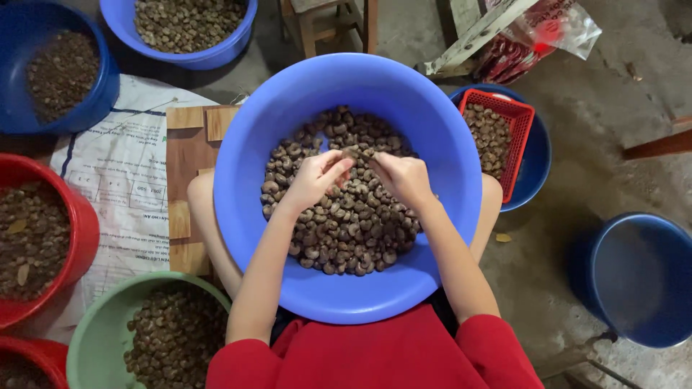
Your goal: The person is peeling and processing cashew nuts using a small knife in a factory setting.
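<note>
1. Left hand (316, 178) and right hand (404, 176) pinch one brown nut (352, 153) between their fingertips, over the middle of the blue basin (245, 209), above the heap.
2. The nut's long axis seems to run left-right; fingers cover its ends.
3. A red-and-clear plastic bag (537, 32) lies beyond the basin's far right rim, and a white printed sack (126, 169) lies off its left rim.

Dim soft light, sharp centre, darker corners
</note>
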